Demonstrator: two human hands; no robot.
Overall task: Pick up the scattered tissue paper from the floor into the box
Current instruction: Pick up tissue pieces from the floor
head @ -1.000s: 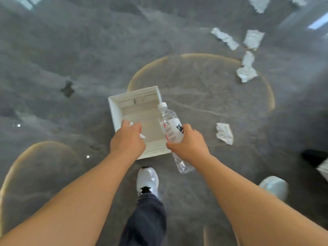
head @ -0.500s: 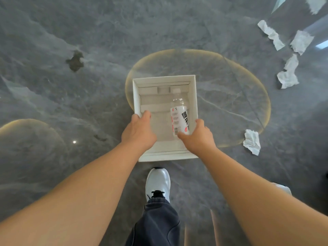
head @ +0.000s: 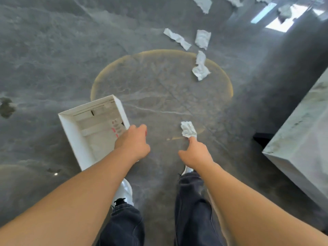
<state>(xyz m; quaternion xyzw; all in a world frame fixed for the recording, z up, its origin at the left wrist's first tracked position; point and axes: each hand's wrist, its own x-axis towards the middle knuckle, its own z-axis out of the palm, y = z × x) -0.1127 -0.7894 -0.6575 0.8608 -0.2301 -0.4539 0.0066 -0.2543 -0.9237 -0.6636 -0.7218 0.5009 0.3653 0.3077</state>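
We hold the white box by its near right rim with our left hand, fingers curled over the edge. Inside it lies a clear bottle, hard to make out through blur, its red-marked label toward the far right wall. Our right hand reaches out to a crumpled tissue on the grey floor, fingertips touching its near end; whether they pinch it we cannot tell. Its long axis runs away from us. More tissue pieces lie farther off, to the right, some cut off by the top edge. Our arms hide most of the shoes.
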